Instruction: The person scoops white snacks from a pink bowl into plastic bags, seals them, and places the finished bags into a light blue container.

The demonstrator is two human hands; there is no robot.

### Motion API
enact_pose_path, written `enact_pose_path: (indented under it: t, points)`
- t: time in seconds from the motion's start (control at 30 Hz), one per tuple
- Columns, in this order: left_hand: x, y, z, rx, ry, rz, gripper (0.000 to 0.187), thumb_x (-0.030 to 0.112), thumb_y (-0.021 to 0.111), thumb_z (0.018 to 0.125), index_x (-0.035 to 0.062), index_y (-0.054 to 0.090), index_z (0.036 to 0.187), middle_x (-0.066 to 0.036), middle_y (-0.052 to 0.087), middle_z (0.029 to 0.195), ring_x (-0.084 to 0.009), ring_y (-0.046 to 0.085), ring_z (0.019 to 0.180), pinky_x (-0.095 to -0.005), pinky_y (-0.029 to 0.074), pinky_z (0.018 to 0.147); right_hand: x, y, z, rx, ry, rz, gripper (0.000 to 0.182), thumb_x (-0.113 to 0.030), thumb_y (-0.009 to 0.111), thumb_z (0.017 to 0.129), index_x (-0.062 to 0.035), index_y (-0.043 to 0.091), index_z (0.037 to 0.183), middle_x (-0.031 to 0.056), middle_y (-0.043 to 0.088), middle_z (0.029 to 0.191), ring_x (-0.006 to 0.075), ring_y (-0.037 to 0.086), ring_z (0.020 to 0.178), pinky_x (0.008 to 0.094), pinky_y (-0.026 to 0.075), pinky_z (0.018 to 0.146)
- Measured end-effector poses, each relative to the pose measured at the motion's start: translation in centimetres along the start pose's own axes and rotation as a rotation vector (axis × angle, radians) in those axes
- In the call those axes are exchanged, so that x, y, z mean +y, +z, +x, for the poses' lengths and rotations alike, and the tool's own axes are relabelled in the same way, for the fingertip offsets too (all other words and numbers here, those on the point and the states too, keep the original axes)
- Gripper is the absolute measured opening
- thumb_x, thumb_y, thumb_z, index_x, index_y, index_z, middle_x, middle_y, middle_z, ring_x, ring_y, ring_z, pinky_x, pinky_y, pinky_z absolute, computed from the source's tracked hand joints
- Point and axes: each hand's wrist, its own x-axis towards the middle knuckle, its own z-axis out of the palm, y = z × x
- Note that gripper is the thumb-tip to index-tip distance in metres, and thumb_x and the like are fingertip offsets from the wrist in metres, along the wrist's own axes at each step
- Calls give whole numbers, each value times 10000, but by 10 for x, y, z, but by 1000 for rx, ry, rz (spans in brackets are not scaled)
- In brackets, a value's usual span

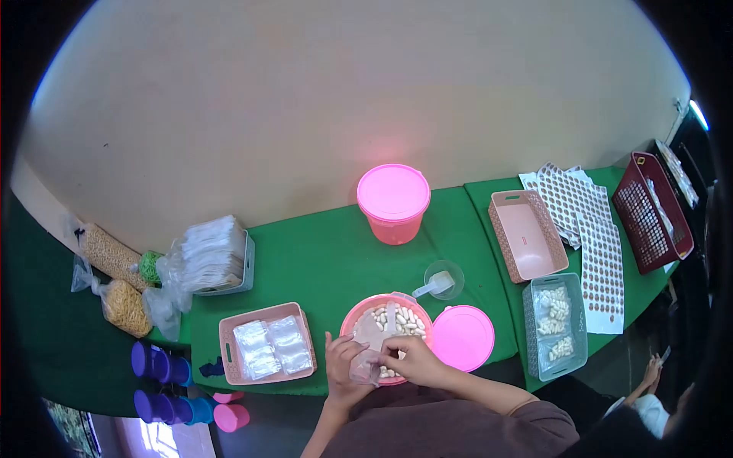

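My left hand (pixel 345 365) holds a clear plastic bag (pixel 365 365) over the near left part of a round pink tub (pixel 352 311). White oval pieces (pixel 410 320) lie in the tub, and a whitish scoop handle (pixel 391 317) stands among them. My right hand (pixel 408 360) pinches the bag's edge from the right, above the tub. The lower part of the bag hangs near the tub's front rim. A pink lid (pixel 463 338) lies flat just right of the tub.
A lidded pink bucket (pixel 394 202) stands near the wall. Left are a basket of clear bags (pixel 229 359) and a grey basket (pixel 248 267). Right are an empty pink basket (pixel 527 233), a grey basket of filled packs (pixel 578 336) and sticker sheets (pixel 603 267). Another person's hands (pixel 653 372) show far right.
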Motion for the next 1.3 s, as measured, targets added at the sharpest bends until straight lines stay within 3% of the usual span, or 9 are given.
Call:
enact_pose_path:
  t: [0.23, 0.3, 0.37, 0.47, 0.53, 0.83, 1.03, 1.13, 1.3]
  points:
    - [-10, -4, -3, 31, -58, 35, 419, 122, 771, 608, 115, 567, 973, -48, 597, 914, -277, 574, 950, -539, 333, 1040, -6, 1, -2, 24, -13, -130, 200, -184, 712, 817, -12, 617, 780, 78, 588, 675, 162, 560, 654, 313, 429, 610]
    - [-12, -3, -7, -13, -44, 71, 406, 107, 766, 612, 104, 553, 958, -65, 583, 926, -283, 567, 938, -525, 343, 1034, -14, 2, -6, 184, -306, -749, 162, -167, 706, 809, -32, 623, 778, 84, 590, 697, 213, 577, 671, 339, 448, 657]
    - [-9, -5, -6, -52, -19, 108, 394, 92, 760, 616, 93, 539, 942, -82, 570, 938, -289, 559, 925, -511, 353, 1028, -16, 8, -10, 201, -308, -835, 145, -184, 698, 814, -53, 642, 838, 79, 594, 726, 251, 575, 706, 363, 460, 695]
    - [-2, -9, -1, 31, -25, 116, 391, 68, 744, 658, 93, 535, 988, -97, 535, 985, -291, 533, 1010, -486, 367, 1012, -15, 4, -6, 264, -282, -483, 250, -237, 682, 841, -41, 636, 989, 84, 616, 810, 217, 590, 776, 351, 463, 729]
    - [-9, -9, -4, 139, -189, -314, 454, 62, 728, 699, 77, 461, 1066, -118, 479, 1041, -281, 495, 1067, -462, 366, 1017, -10, -2, 2, 403, -95, -26, 387, -318, 637, 891, -24, 582, 1137, 96, 621, 885, 205, 592, 814, 339, 451, 737]
    - [10, -22, -1, 199, -295, -966, 488, 19, 670, 754, 82, 337, 1105, -106, 425, 1044, -275, 449, 1140, -452, 354, 1027, 67, 12, 1, 12, 154, 320, 387, -355, 495, 988, 5, 637, 1014, 16, 624, 881, 92, 547, 814, 266, 440, 771]
    - [0, -23, 0, 116, -302, -821, 462, 57, 691, 745, 75, 380, 1086, -86, 476, 994, -235, 501, 1045, -425, 380, 997, 76, 27, -1, -86, 556, 1026, 361, -341, 442, 1009, -28, 566, 1137, 45, 598, 1037, 124, 583, 900, 306, 481, 842]
    - [-12, -32, 2, -16, -222, -491, 448, 71, 731, 707, 78, 444, 1050, -87, 531, 980, -234, 536, 1011, -439, 378, 1004, 72, 35, 2, 246, 188, 346, 377, -319, 439, 1005, -44, 462, 1263, 50, 553, 998, 131, 538, 861, 310, 454, 813]
    - [-2, -33, 13, -147, -6, -75, 445, 105, 780, 656, 101, 524, 1020, -71, 591, 980, -256, 574, 965, -468, 371, 1010, -7, 25, -4, 171, -130, 104, 566, -156, 653, 871, -57, 359, 1344, 41, 493, 805, 124, 503, 761, 283, 426, 736]
